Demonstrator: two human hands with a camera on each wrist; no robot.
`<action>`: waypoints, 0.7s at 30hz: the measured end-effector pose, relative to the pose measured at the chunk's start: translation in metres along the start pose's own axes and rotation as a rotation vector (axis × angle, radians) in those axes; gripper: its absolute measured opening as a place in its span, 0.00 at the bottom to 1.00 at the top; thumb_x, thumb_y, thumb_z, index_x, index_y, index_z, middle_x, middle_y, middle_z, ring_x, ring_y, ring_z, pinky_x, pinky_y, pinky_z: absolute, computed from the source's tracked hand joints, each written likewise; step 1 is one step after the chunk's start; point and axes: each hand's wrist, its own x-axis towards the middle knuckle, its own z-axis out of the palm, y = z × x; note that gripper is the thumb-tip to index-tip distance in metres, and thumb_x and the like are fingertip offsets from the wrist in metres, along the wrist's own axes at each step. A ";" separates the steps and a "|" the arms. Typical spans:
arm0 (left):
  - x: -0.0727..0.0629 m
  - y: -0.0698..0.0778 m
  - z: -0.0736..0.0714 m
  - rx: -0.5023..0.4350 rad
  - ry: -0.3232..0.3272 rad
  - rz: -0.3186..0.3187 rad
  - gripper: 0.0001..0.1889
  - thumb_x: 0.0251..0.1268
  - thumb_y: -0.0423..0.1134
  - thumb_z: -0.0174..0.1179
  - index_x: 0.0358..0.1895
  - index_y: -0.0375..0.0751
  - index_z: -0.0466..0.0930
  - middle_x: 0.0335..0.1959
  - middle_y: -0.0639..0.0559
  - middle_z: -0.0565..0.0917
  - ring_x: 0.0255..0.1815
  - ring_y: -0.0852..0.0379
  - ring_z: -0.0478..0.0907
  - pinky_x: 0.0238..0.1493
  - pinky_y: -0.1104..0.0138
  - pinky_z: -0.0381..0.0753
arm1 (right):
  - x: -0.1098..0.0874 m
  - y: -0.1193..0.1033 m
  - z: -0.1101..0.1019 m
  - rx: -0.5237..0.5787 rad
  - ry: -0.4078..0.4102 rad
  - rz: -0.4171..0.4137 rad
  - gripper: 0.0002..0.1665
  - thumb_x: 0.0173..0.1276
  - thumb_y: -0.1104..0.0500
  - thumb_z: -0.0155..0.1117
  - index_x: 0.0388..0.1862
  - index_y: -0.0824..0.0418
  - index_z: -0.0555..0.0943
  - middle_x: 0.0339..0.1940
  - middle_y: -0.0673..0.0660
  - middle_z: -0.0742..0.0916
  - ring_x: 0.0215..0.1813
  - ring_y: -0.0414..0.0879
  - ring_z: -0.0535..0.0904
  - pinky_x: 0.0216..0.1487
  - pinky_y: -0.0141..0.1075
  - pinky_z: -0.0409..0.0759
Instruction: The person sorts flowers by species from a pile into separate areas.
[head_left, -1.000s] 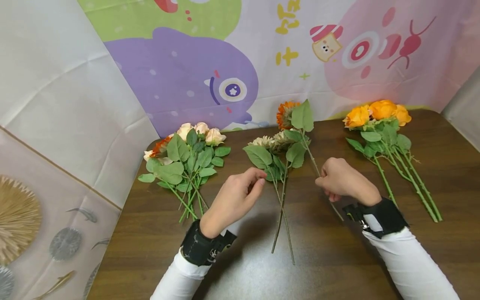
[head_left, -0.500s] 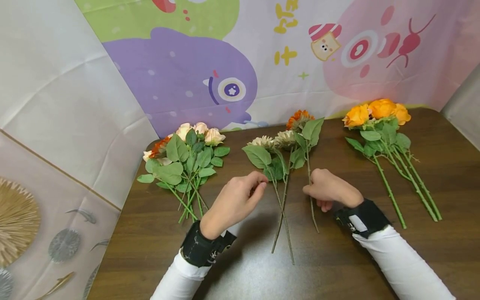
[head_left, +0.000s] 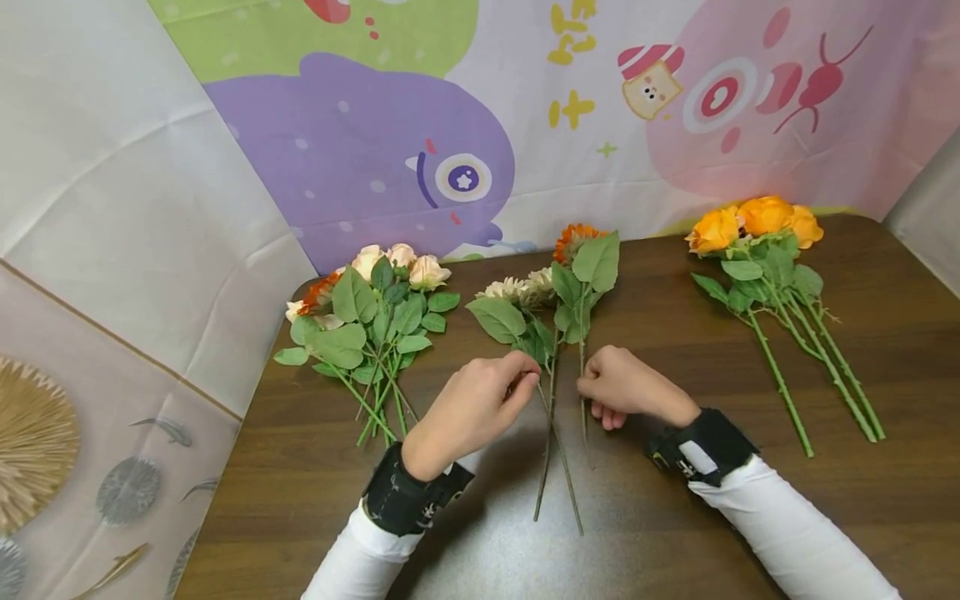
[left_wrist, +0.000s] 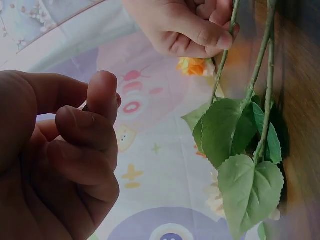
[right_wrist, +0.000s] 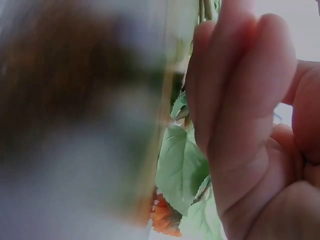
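Note:
My right hand (head_left: 630,385) pinches the thin stem of an orange daisy-like flower (head_left: 574,240) between thumb and fingers; its head points to the back of the table. Just left of it, two cream daisy-like flowers (head_left: 506,289) lie with their stems crossed. Beside those stems hovers my left hand (head_left: 476,404), fingers loosely curled. In the left wrist view the left fingers (left_wrist: 90,145) hold nothing visible, while the right hand (left_wrist: 195,25) grips the stem. Large green leaves (right_wrist: 182,165) and part of the orange flower (right_wrist: 165,217) show past the right hand in the right wrist view.
At the left of the brown wooden table (head_left: 285,517) lies a bunch of pale peach roses (head_left: 427,271) with an orange flower (head_left: 322,293). Several yellow-orange blooms (head_left: 765,218) with long green stems lie at the right. A printed cloth (head_left: 360,150) hangs behind the table's back edge.
My right hand has moved left with the orange flower, bringing it against the cream flowers. Their heads have shifted slightly left. The left hand has stayed nearly still.

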 end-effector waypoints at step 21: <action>-0.006 -0.048 -0.033 0.202 0.012 -0.489 0.11 0.72 0.35 0.53 0.29 0.37 0.76 0.18 0.49 0.73 0.17 0.55 0.71 0.19 0.63 0.70 | -0.006 0.001 -0.008 0.002 0.046 0.000 0.25 0.75 0.53 0.57 0.19 0.64 0.76 0.14 0.57 0.82 0.13 0.47 0.80 0.20 0.42 0.81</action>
